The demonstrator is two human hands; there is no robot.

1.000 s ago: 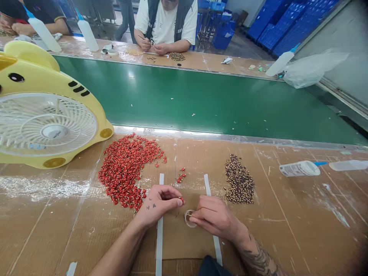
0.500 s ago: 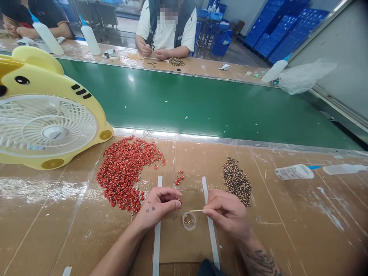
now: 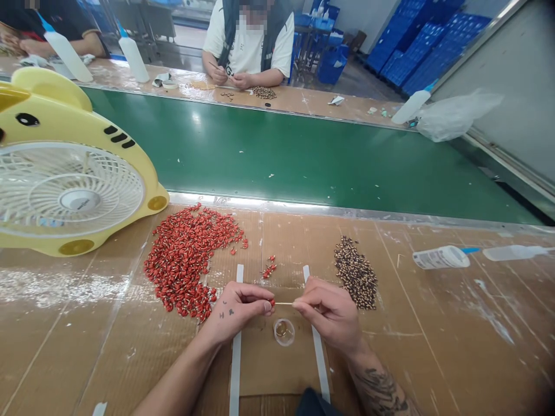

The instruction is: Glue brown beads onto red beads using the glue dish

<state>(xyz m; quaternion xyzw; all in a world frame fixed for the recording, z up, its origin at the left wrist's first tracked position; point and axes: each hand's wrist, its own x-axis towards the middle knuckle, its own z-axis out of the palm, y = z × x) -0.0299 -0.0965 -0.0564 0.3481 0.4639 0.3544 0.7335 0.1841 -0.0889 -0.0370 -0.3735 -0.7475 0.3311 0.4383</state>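
My left hand (image 3: 243,306) pinches a small red piece (image 3: 272,302) between thumb and fingertips. In my right hand (image 3: 329,312) a thin pale stick (image 3: 284,304) is held level, its tip at the red piece. Just below the stick sits a small clear cup (image 3: 284,332) with some amber-looking contents. A few loose red pieces (image 3: 269,267) lie beyond my hands. Left of them spreads a large pile of red pieces with metallic bits (image 3: 191,260). To the right is a pile of small dark and gold pieces (image 3: 356,271).
A yellow animal-shaped fan (image 3: 82,190) stands at the left. A green belt (image 3: 269,150) runs across beyond the cardboard-covered table. A white bottle (image 3: 441,257) lies at the right. Across the belt, a co-worker (image 3: 247,46) handles small pieces.
My right hand has moved slightly left and up, carrying the stick from above the cup to the red piece. My left hand stays nearly in place.
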